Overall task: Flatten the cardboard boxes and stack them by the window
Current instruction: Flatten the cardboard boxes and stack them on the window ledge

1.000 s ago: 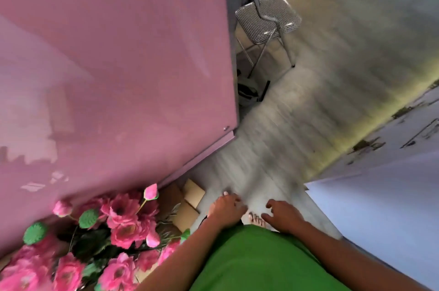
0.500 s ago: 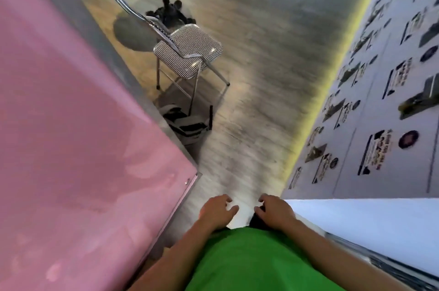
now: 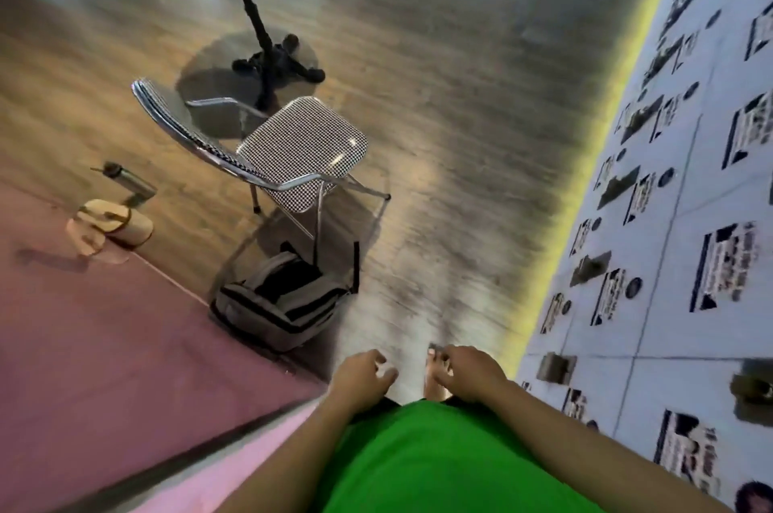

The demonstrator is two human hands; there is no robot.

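Green shirt below — both hands (image 3: pixel 418 376) loosely curled, holding nothing.

The left hand (image 3: pixel 363 375) and right hand (image 3: pixel 468 371) hung loosely curled, holding nothing. A checkered folding chair (image 3: pixel 293 152) stood over a grey backpack (image 3: pixel 284 303).

Checked chair (image 3: pixel 299 152) on wooden floor (image 3: pixel 439 94)

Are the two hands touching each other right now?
Apart. The head view shows floor between the left hand and right hand.
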